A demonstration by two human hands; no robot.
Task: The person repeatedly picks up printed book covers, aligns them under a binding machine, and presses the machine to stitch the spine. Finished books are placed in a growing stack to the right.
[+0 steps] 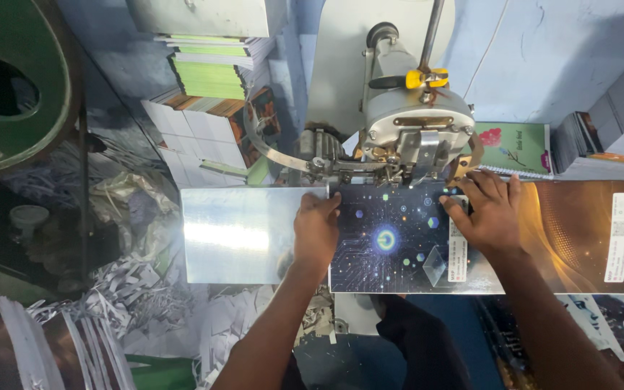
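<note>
Head view: the left hand (pixel 316 230) lies flat, palm down and clasping nothing, on the near-left part of the dark printed cover sheet (pixel 399 242), while the right hand (pixel 491 213) presses its spread fingers on the sheet's far edge, just under the stitching machine head (pixel 417 126). The sheet spans the shiny metal worktop (pixel 236 235), running off its right edge. Done well, both palms would press evenly so the fold sits square under the head, fingertips clear of it.

Dim workshop, one hard glare patch

Light falls from above onto the shiny metal plate (pixel 243 235) left of my hands, bleaching its middle white. The corners sink into shadow, the paper scraps (pixel 120 289) at lower left look soft, and straight edges bow outward near the frame's borders.
</note>
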